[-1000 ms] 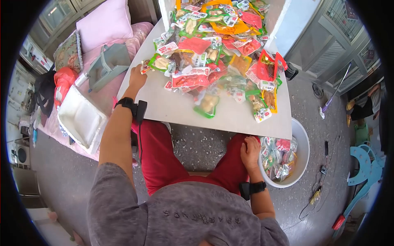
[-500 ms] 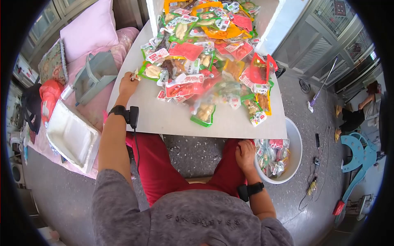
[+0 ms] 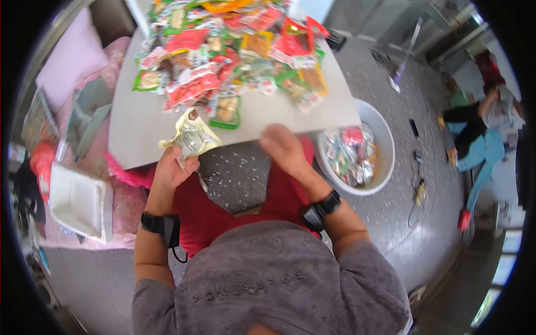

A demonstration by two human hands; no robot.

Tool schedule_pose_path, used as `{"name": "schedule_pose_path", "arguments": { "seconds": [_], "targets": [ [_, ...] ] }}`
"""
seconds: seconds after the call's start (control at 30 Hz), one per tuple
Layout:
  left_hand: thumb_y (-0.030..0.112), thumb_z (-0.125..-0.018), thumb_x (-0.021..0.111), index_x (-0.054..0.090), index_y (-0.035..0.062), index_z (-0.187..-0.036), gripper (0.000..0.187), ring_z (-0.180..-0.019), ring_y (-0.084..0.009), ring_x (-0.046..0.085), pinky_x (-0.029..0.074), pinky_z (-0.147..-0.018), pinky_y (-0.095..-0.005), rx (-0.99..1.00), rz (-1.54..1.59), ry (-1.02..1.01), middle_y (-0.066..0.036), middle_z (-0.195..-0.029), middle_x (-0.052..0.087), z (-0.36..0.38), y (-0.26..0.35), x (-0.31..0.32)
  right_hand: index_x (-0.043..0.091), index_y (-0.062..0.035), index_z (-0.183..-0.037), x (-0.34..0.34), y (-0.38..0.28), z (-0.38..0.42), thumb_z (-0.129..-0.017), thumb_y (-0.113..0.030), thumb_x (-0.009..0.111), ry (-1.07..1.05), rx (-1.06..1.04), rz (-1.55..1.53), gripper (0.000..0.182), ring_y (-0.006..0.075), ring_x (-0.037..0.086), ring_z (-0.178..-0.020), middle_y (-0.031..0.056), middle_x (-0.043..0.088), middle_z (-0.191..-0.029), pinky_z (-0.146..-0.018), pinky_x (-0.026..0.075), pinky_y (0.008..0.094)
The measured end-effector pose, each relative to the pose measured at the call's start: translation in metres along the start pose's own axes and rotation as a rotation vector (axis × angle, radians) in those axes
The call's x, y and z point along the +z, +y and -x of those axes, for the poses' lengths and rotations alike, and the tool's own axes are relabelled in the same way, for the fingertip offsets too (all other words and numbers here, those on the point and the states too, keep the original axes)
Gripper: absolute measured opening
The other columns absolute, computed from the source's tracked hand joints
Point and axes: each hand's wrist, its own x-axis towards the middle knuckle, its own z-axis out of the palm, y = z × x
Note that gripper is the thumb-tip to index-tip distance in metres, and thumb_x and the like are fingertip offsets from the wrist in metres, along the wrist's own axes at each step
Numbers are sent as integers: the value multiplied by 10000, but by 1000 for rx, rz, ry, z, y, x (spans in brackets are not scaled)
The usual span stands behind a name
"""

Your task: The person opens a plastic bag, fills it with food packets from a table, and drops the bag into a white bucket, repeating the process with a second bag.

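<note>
My left hand (image 3: 177,166) pinches the lower end of a cream-yellow snack packet (image 3: 192,137), held up at the table's front edge. My right hand (image 3: 282,149) is blurred by motion near the same edge, its fingers loosely apart and no item visible in it. Beyond both hands, a pile of small sealed snack packets (image 3: 192,84) in red, green, orange and clear wrapping covers the far part of the white table (image 3: 148,131). A green-edged packet (image 3: 227,111) lies nearest to me, just right of the held packet.
At the table's right stands a white bucket (image 3: 385,167) with several packets inside. A white foam box (image 3: 84,195) and a grey holder (image 3: 89,117) rest on the pink bedding at left. Another person (image 3: 497,111) is at far right, beside a blue object. Cables (image 3: 416,192) run along the floor.
My left hand has come back from the table's left side and now holds the cream-yellow packet up. My right hand has lifted off my thigh towards the table edge. The view has shifted.
</note>
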Motion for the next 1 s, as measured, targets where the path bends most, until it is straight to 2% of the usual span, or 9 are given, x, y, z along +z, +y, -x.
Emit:
{"name": "schedule_pose_path", "arguments": {
  "seconds": [0.13,0.27,0.4,0.47,0.5,0.57,0.6,0.8,1.0],
  "targets": [
    [221,-752,538,416,59,-1038,350,-553,-102,428,332,-436,-217,-182,-151,86,-43,-837,513,-14,-61,43,423,1,-1038,3,5,8,-772,-112,513,-400,184,-356,303,105,472,-868,57,507,-932,-750,395,247],
    [218,-778,489,351,46,-1108,397,-548,-125,484,398,-482,-233,-305,-406,14,-63,-861,513,-24,-96,51,485,11,-954,-22,18,28,-767,-79,500,-260,289,-355,207,94,500,-777,38,526,-862,-665,417,239],
    [181,-775,503,272,29,-1173,484,-773,-156,520,432,-639,-254,-384,-577,117,-102,-957,507,-26,-111,62,499,3,-930,-88,13,53,-765,-83,496,-2,386,-38,186,90,507,-748,33,535,-826,-649,421,236],
    [152,-783,478,306,17,-1147,425,-796,-158,514,422,-678,-261,-382,-641,122,-108,-961,501,-24,-107,52,492,5,-961,-150,68,66,-755,-91,505,34,-244,1452,228,90,506,-737,42,541,-813,-636,426,241],
    [148,-784,474,315,16,-1141,412,-794,-156,514,422,-675,-258,-387,-646,136,-106,-958,503,-22,-105,43,485,-8,-988,-184,92,75,-746,-108,509,210,-88,904,263,126,519,-727,54,549,-822,-636,428,258],
    [143,-783,469,356,16,-1108,367,-785,-143,512,418,-663,-240,-375,-649,185,-96,-939,510,-16,-102,24,485,-44,-1019,-230,106,89,-722,-140,518,509,152,352,314,201,540,-721,91,563,-833,-644,429,290],
    [145,-781,473,360,15,-1103,365,-783,-140,511,417,-660,-237,-369,-665,207,-92,-932,512,-12,-101,14,493,-68,-1024,-246,106,94,-707,-155,523,646,242,354,331,240,548,-726,116,569,-834,-652,427,305],
    [161,-766,496,396,18,-1065,346,-761,-116,506,405,-645,-219,-371,-738,350,-50,-877,513,10,-93,-30,548,-71,-878,-335,176,125,-691,-120,436,682,520,1058,223,312,535,-787,186,555,-812,-685,413,352],
    [159,-765,495,443,54,-998,260,-719,-91,488,384,-622,-202,-424,-739,486,-13,-825,511,24,-90,-29,539,-46,-860,-346,204,131,-688,-106,409,614,622,1049,224,347,516,-811,199,549,-825,-689,401,381]
  ]
}}
